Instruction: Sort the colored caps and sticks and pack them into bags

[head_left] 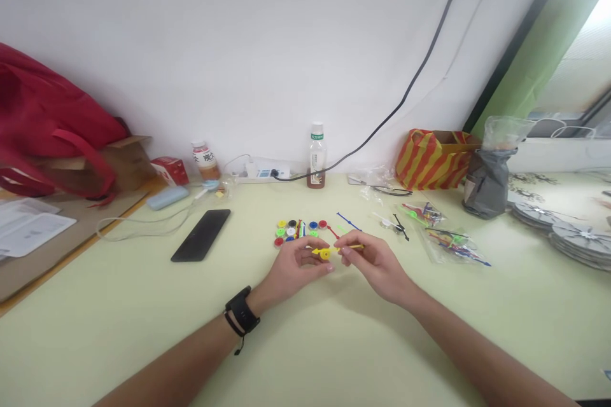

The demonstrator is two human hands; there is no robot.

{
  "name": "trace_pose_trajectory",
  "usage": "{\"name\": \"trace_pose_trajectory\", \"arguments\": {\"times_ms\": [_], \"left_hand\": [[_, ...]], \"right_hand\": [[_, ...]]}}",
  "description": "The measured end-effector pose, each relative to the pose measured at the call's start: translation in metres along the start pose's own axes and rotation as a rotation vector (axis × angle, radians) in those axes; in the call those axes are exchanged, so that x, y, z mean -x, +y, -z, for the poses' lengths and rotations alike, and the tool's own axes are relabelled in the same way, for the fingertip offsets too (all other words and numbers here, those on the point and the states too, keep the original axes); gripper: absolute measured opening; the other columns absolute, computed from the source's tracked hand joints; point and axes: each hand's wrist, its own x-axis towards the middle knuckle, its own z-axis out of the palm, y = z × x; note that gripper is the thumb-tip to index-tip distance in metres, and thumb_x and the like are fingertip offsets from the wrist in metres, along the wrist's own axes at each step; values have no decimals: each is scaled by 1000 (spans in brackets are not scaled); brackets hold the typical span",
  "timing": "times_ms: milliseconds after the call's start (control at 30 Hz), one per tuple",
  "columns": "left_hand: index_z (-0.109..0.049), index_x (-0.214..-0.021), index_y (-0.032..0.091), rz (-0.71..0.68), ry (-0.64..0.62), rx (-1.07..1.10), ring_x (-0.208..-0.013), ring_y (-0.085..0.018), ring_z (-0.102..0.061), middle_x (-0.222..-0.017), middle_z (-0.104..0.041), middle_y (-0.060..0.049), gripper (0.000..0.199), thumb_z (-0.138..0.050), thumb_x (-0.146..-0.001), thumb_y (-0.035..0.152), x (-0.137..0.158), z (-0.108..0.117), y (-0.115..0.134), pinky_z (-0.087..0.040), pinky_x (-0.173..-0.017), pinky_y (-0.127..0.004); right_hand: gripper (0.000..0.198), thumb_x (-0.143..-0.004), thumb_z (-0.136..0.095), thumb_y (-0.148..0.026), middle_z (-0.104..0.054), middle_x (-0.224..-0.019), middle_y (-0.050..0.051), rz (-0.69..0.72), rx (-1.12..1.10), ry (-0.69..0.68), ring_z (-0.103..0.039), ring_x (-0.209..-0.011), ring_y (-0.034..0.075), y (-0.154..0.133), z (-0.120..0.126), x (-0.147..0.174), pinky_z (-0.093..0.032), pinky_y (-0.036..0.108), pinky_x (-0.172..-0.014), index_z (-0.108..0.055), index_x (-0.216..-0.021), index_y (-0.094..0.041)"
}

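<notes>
In front of me, a yellow plastic arrow spinner (325, 254) with a round hub sits between both hands. My left hand (291, 267) curls around its arrowhead and hub, the thumb just below. My right hand (375, 264) pinches the yellow shaft between thumb and fingers, and its end pokes out past the index finger. Just behind my left hand lie round discs in several colours, among them a yellow disc (281, 224) and a red disc (323, 224). Beyond my right hand rests a blue arrow (349, 221), and a black arrow (401, 227) is farther right.
A black phone (201, 236) lies to the left. Bagged arrows (456, 245) are on the right, near stacked grey round plates (585, 238). Along the wall stand a bottle (316, 156), a power strip (272, 170) with a black cable, and a striped bag (432, 159).
</notes>
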Motion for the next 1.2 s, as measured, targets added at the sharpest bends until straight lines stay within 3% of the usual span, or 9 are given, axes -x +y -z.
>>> {"name": "trace_pose_trajectory", "arguments": {"times_ms": [200, 333, 467, 667, 967, 1100, 1200], "left_hand": [[-73, -108, 19, -86, -42, -20, -105, -25, -71, -110, -75, -10, 25, -78, -87, 31, 2, -4, 11, -59, -95, -40], [-74, -108, 20, -123, -4, -67, -102, -23, -71, -108, -74, -8, 21, -75, -90, 31, 1, -3, 5, -59, -94, -38], [-75, -108, 22, -197, 14, -226, -102, -23, -70, -108, -74, -7, 21, -76, -89, 32, 0, 4, 3, -59, -91, -36], [-75, -105, 24, -348, -12, -506, -101, -22, -70, -105, -77, -5, 15, -73, -92, 29, -4, 16, 4, -53, -93, -36], [-73, -97, 20, -255, -101, -419, -97, -21, -69, -101, -75, -6, 11, -70, -94, 30, -3, 14, 2, -53, -89, -33], [-73, -97, 19, -252, -71, -410, -95, -21, -68, -99, -73, -7, 12, -72, -92, 30, -2, 12, 1, -54, -90, -35], [-72, -99, 18, -236, -67, -287, -100, -22, -68, -105, -71, -9, 15, -75, -89, 30, -1, 9, 3, -56, -93, -36]], "right_hand": [[16, -97, -63, -37, -66, -100, 4, -5, -24, -12, -68, -97, 20, 10, -10, 4, -57, 33, -82, -59, -107, -25], [14, -97, -61, -35, -65, -92, 2, 21, 102, -11, -65, -83, 18, 15, -7, 4, -53, 31, -74, -57, -106, -25], [16, -97, -62, -37, -52, -73, -4, -3, 159, -29, -50, -66, 14, 18, 2, 0, -44, 28, -62, -58, -105, -24], [22, -101, -54, -44, -50, -77, -3, -78, 42, -115, -46, -71, 15, 24, 9, -5, -40, 28, -66, -58, -107, -22], [27, -97, -62, -47, -46, -78, -3, -116, -70, -129, -43, -69, 13, 27, 9, -6, -35, 27, -64, -59, -106, -22], [28, -97, -61, -48, -45, -78, -3, -119, -86, -129, -41, -68, 13, 25, 8, -7, -34, 27, -63, -59, -106, -21], [29, -98, -60, -49, -46, -78, -3, -120, -82, -112, -41, -68, 13, 23, 8, -7, -34, 27, -62, -59, -106, -21]]}}
